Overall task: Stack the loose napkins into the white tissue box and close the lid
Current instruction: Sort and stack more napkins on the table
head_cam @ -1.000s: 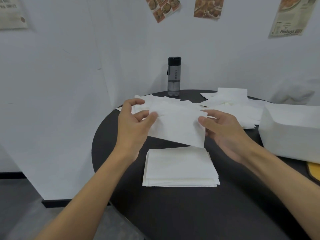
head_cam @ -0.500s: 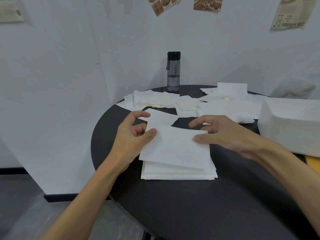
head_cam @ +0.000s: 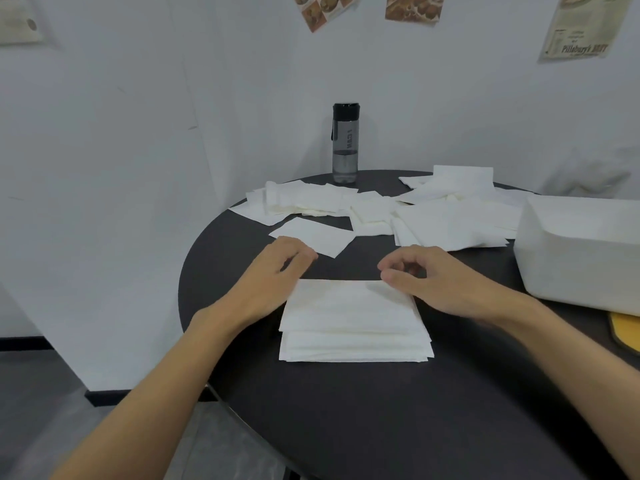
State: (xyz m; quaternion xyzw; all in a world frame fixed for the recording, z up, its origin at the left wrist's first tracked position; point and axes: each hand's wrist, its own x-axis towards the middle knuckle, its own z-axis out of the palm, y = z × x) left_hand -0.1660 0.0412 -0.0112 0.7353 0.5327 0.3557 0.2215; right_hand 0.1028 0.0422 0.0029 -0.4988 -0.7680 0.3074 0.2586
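Since a second ago the held napkin (head_cam: pixel 349 303) has come down onto the stack (head_cam: pixel 356 348), which lies flat on the table (head_cam: pixel 346 427), long side running left-right. Left hand (head_cam: pixel 273 282) and right hand (head_cam: pixel 433 282) rest loosely curled at its far corners, holding nothing. Upper sheets sit offset; lifting it toward the box (head_cam: pixel 581 251) could fan them.

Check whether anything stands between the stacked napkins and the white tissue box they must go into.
Nothing visible blocks it. Between the napkin stack and the white tissue box lies bare table, crossed only by the person's right hand. The loose napkins lie farther back; a yellow object lies beside the box's near edge, off the path.
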